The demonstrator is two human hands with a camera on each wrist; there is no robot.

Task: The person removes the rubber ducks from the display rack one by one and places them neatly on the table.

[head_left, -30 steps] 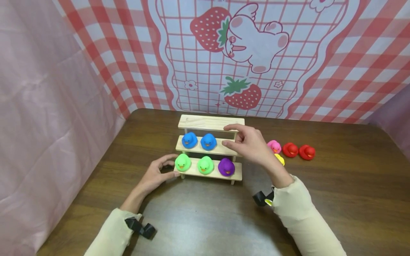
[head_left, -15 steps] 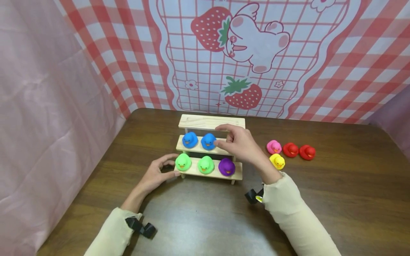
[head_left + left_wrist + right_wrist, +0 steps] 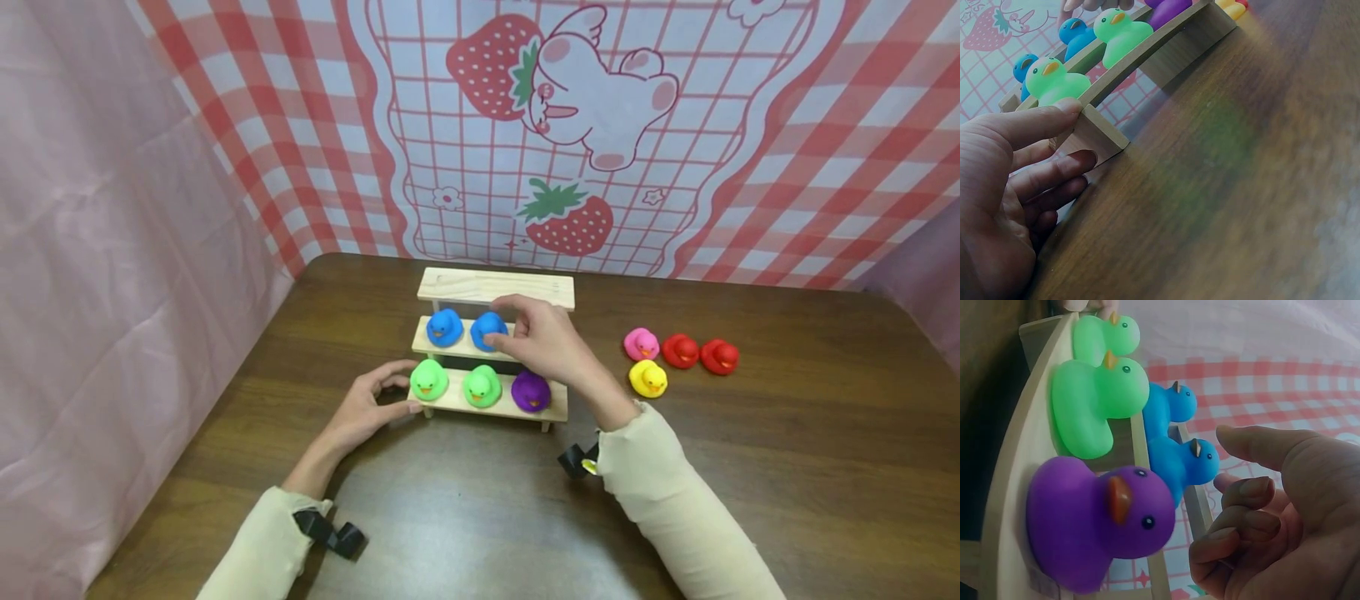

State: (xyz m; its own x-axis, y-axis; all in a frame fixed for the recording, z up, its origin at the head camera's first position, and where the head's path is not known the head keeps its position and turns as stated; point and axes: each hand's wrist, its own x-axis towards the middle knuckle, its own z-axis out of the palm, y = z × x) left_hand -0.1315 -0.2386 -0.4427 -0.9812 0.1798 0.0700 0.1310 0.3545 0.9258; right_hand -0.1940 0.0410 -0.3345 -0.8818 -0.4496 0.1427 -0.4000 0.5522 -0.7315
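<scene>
Brown table [image 3: 450, 517]: wooden rack [image 3: 495, 287], pink duck [image 3: 642, 344], yellow duck [image 3: 648, 379], two red ducks [image 3: 681, 351].

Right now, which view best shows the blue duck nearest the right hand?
Right wrist: the blue duck is large, its head unobstructed. Head view: the thumb covers part. Left wrist: smaller, partly behind a green duck.

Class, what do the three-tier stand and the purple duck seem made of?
Three-tier stand: apparently wood, pale and bare-looking, since grain lines show on the top shelf.
Purple duck: probably rubber or soft plastic, smooth and fairly matte, judging by its rounded, moulded-looking body; which, I cannot tell.
</scene>
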